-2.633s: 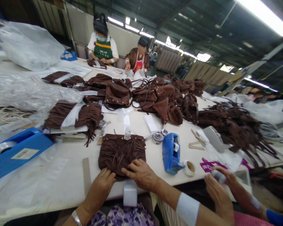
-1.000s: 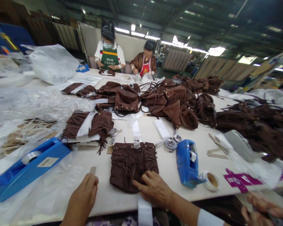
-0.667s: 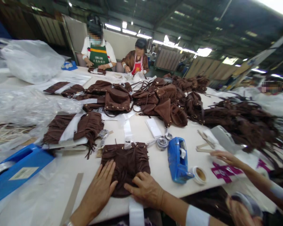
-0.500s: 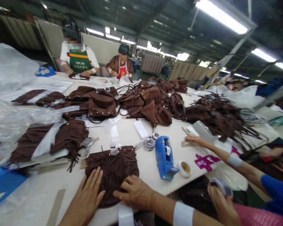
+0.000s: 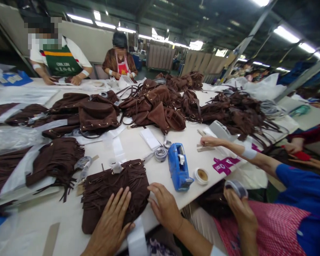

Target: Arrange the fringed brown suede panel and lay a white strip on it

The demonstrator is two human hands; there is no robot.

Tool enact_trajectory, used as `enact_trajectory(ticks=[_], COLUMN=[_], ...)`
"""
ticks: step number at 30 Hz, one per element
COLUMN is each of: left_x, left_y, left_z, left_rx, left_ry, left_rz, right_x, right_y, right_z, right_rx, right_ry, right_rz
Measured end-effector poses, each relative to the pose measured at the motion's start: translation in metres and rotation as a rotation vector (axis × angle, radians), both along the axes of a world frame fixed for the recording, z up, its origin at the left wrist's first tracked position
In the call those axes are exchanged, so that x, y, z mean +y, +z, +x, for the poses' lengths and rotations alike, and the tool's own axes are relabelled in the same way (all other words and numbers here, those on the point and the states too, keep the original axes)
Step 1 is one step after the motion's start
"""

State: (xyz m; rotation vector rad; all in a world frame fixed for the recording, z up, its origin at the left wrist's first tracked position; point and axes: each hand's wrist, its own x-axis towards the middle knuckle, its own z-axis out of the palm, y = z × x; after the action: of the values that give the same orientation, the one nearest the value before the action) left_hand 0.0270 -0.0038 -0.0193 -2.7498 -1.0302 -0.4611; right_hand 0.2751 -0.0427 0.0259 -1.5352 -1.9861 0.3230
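A dark brown fringed bag [image 5: 101, 181] lies flat on the white table [image 5: 72, 217], with white wrapping at its top edge. My left hand [image 5: 112, 217] rests palm down on the lower part of the bag, its fingers stretched out. At the bag's right edge is my right hand [image 5: 166, 209], fingers loosely curved and apart, with nothing held in it. A white strip [image 5: 137, 238] hangs over the table's edge below the bag, between my hands.
A blue tape dispenser [image 5: 179, 169] and a tape roll [image 5: 202, 176] stand right of my right hand. Brown bags [image 5: 160, 106] are heaped behind. A co-worker in a blue sleeve [image 5: 293, 181] reaches in from the right; two people work across the table.
My left hand has moved right over the bag. My right hand has come off the fringe to the bag's right edge, its fingers opening. The view has shifted right.
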Motion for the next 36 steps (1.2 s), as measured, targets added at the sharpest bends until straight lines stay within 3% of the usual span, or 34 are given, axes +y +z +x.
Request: enact_trajectory(ticks=[5, 12, 17, 20, 23, 32, 36], left_x=[0.002, 0.005, 0.009, 0.01, 0.011, 0.015, 0.017], left_y=[-0.004, -0.005, -0.009, -0.011, -0.01, -0.018, -0.024], left_z=[0.003, 0.004, 0.0, -0.002, -0.003, -0.012, -0.013], left_rx=[0.017, -0.063, -0.155, -0.191, -0.232, -0.434, -0.47], left_ry=[-0.018, 0.006, 0.007, 0.011, 0.021, 0.131, 0.192], left_rz=[0.049, -0.066, -0.176, -0.238, -0.283, -0.356, -0.464], right_x=[0.02, 0.007, -0.001, -0.003, -0.004, 0.011, 0.004], right_y=[-0.006, -0.024, -0.031, -0.034, -0.036, -0.031, -0.021], right_z=[-0.012, -0.029, -0.044, -0.05, -0.049, -0.007, -0.022], right_rx=[-0.021, 0.047, -0.18, -0.263, -0.184, 0.091, 0.104], right_ry=[0.034, -0.16, -0.356, -0.355, -0.326, -0.169, -0.272], right_rz=[-0.121, -0.08, -0.13, -0.171, -0.197, -0.321, -0.277])
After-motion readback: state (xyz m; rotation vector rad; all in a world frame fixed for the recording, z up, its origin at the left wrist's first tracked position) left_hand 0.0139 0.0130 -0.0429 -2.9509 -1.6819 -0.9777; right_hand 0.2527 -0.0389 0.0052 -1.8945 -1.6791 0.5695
